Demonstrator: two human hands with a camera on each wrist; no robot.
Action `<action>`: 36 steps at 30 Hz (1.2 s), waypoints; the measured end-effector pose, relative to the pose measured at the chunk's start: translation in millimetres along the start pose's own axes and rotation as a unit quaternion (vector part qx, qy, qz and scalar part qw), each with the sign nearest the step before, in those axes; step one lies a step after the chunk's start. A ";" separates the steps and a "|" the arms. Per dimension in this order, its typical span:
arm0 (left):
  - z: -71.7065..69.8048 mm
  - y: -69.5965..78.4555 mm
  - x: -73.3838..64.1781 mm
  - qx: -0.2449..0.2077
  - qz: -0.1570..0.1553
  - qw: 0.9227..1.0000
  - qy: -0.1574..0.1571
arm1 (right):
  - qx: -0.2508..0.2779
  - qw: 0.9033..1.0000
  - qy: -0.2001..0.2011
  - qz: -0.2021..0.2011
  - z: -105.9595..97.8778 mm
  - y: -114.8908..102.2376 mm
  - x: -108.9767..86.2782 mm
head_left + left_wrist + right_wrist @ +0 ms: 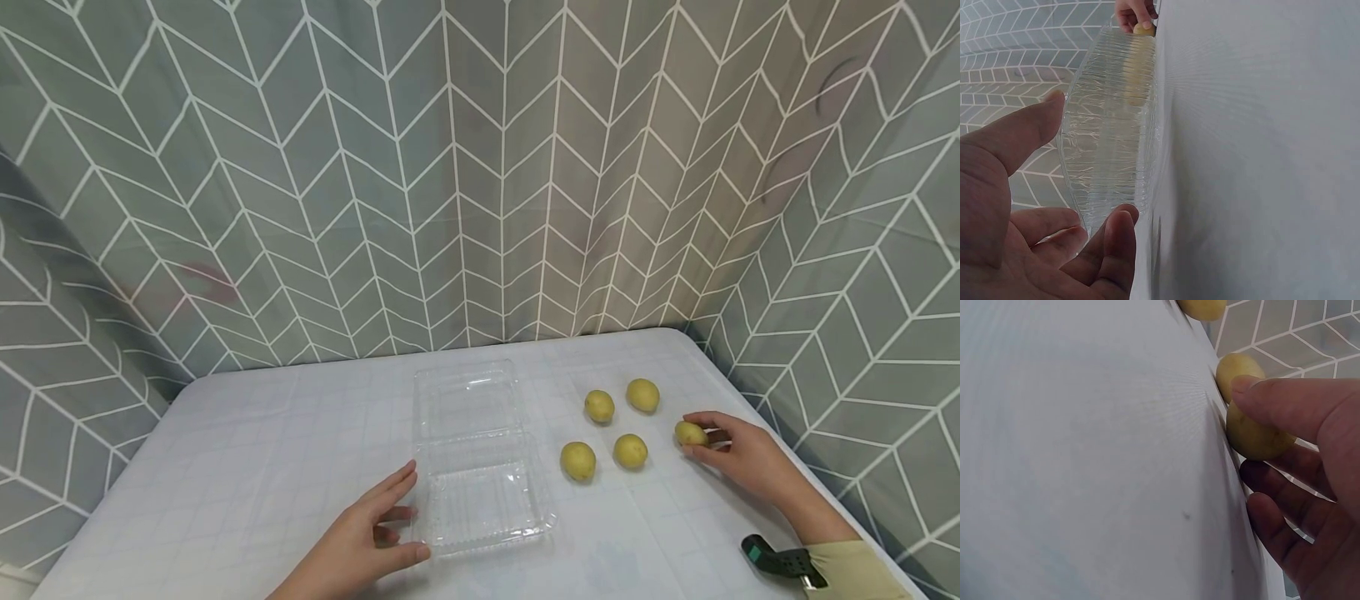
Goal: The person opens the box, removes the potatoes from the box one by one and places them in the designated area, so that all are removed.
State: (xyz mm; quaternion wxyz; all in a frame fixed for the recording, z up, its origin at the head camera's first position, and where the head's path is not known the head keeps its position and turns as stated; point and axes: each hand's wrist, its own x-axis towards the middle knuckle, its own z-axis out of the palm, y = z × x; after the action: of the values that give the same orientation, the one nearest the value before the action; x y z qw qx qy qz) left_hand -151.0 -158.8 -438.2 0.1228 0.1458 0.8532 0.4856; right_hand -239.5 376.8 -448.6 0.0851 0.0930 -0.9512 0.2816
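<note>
A clear plastic clamshell container [480, 500] lies opened out on the table, its lid [467, 400] folded back toward the curtain. Beside its left edge is my left hand [367, 533], thumb and fingers spread along the ribbed side wall [1107, 131] without curling round it. At the table's right side, my right hand [742, 454] holds a small yellow potato [690, 433] between thumb and fingers. That potato [1257, 434] appears low against the cloth in the right wrist view. Several more potatoes, including one nearest the container [578, 461], lie between the container and my right hand.
A white cloth covers the table [262, 467]. Behind it and along both sides hangs a grey patterned curtain [480, 183]. A black strap device [783, 560] sits at my right wrist.
</note>
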 end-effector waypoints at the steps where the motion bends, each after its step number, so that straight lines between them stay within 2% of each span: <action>1: 0.3 0.1 0.2 0.000 0.000 1.000 -0.001 | 0.000 1.000 -0.001 0.001 -0.1 -0.1 -0.4; 12: 0.6 1.4 -2.8 0.005 0.010 1.000 0.015 | 0.005 1.000 0.004 0.008 0.6 -0.8 -2.9; 20: 1.2 1.6 -4.4 0.006 0.003 1.000 0.018 | 0.018 1.000 -0.006 0.021 1.7 0.9 -5.2; 31: 1.7 1.9 -2.4 0.012 0.004 1.000 0.017 | 0.025 1.000 0.000 -0.001 1.8 -0.4 -7.6; 36: 1.8 2.7 -3.0 0.012 0.004 1.000 0.018 | 0.035 0.999 -0.005 0.001 0.5 -2.1 -7.6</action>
State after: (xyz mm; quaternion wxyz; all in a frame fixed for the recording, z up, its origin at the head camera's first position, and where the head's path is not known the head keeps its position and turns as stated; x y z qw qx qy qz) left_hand -147.2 -157.2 -436.6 0.1036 0.1421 0.8602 0.4786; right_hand -231.7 375.8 -449.5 0.0770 0.0964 -0.9413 0.3141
